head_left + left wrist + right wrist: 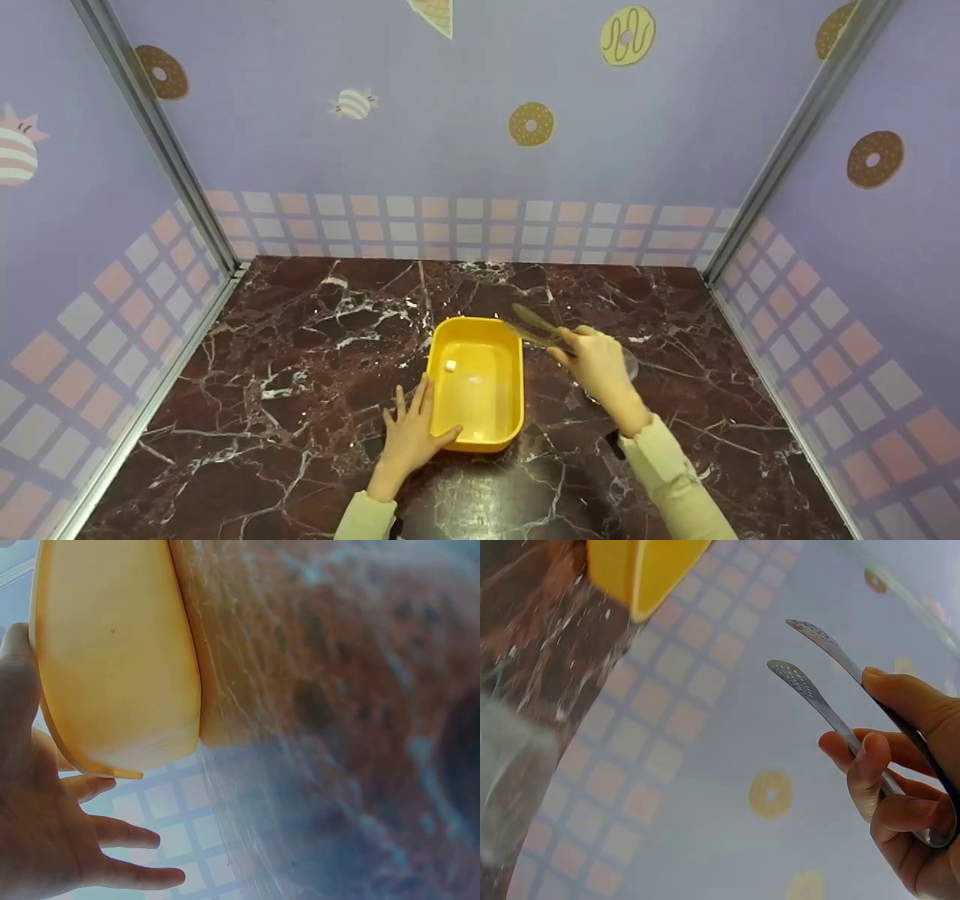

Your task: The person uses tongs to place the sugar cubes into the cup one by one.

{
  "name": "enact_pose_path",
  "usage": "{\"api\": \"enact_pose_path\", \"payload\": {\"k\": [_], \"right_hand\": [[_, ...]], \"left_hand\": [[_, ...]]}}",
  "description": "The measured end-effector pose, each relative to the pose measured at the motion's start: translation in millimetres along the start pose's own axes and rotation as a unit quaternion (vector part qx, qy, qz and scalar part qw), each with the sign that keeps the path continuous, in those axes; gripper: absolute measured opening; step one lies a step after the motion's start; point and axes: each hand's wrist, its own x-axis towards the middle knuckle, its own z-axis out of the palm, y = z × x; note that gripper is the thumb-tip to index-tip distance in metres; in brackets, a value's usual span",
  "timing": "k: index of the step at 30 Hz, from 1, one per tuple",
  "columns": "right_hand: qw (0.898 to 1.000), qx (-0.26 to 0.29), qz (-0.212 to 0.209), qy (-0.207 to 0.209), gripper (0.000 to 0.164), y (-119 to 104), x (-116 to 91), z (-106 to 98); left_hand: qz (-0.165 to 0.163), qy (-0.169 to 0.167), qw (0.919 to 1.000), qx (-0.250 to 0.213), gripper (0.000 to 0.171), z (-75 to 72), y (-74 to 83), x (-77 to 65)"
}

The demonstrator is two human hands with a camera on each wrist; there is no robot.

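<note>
A yellow rectangular box (pixel 517 405) stands on the dark marble table, with a small white cube (pixel 450 366) inside toward its left wall. My left hand (pixel 411 439) rests against the box's near left corner, fingers spread and straight. In the left wrist view, the yellow wall (pixel 116 652) rises beside that hand (pixel 52 817). My right hand (pixel 600 364) holds metal tongs (pixel 534 319) over the box's far right corner. Their perforated tips (pixel 799 679) stand apart with nothing between them in the right wrist view, gripped by thumb and fingers of the hand (pixel 907 780).
A clear container (pixel 631 365) stands right of the box, partly hidden under my right hand; it shows blurred as a clear shape (pixel 510 780) in the right wrist view. White crumbs dot the marble table (pixel 300 405). Patterned panels (pixel 465 135) enclose the back and both sides.
</note>
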Motion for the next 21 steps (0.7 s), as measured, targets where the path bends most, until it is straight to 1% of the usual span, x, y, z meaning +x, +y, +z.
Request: {"api": "enact_pose_path", "payload": {"k": [3, 7, 12, 16, 21], "right_hand": [[1.000, 0.002, -0.023, -0.008, 0.021, -13, 6, 14], [0.998, -0.010, -0.047, -0.027, 0.021, -26, 13, 31], [0.995, -0.021, -0.048, -0.082, 0.022, -38, 20, 50], [0.991, -0.027, -0.050, -0.120, 0.020, -44, 22, 68], [0.986, -0.046, -0.072, -0.142, 0.022, -49, 20, 90]], "left_hand": [[0.003, 0.004, 1.0000, 0.002, 0.093, 0.3, -0.2, 0.2], [0.007, 0.009, 0.9999, 0.003, 0.093, 0.4, -0.4, 0.9], [0.007, 0.012, 0.9999, 0.009, 0.093, 1.1, -0.5, 1.7], [0.003, 0.010, 0.9999, 0.011, 0.093, 1.1, 0.2, 1.3], [-0.001, 0.009, 0.9999, 0.014, 0.091, 1.5, -0.3, 1.1]]}}
